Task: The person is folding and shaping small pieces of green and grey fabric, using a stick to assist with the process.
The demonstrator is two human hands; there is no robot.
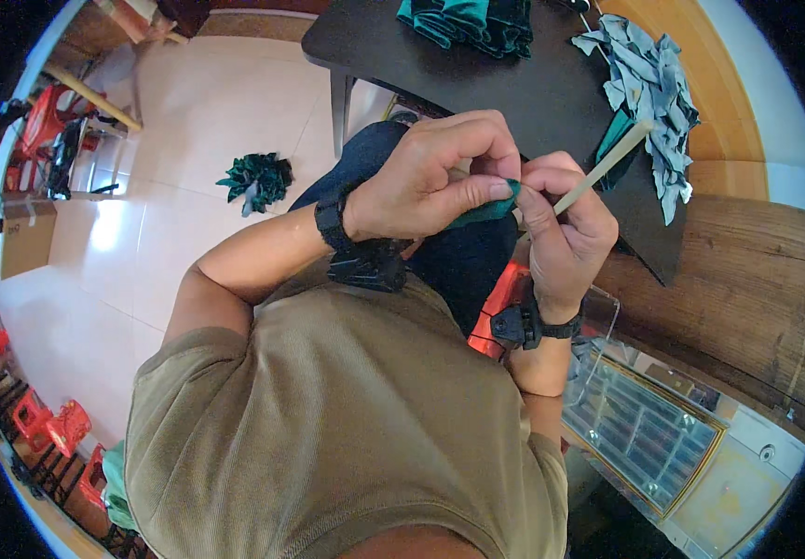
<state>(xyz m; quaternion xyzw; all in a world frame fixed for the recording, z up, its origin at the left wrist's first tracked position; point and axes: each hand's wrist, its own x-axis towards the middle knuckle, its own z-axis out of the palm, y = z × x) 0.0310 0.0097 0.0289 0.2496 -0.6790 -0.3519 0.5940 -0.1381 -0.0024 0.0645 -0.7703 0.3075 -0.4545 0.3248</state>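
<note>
My left hand and my right hand meet above my lap. Between them is a small green piece of cloth, its edge pinched in the thumb and fingertips of each hand. A long, flat, cream-coloured stick also sticks out from among the fingers of my right hand, slanting up toward the table. Most of the cloth is hidden behind my left hand. Both wrists carry black straps with small dark devices.
On the dark table lie folded green velvet pieces, grey-blue fabric scraps and a green piece by the stick. A dark green bundle rests on the tiled floor. Lower right stands a glass-topped case; red stools are lower left.
</note>
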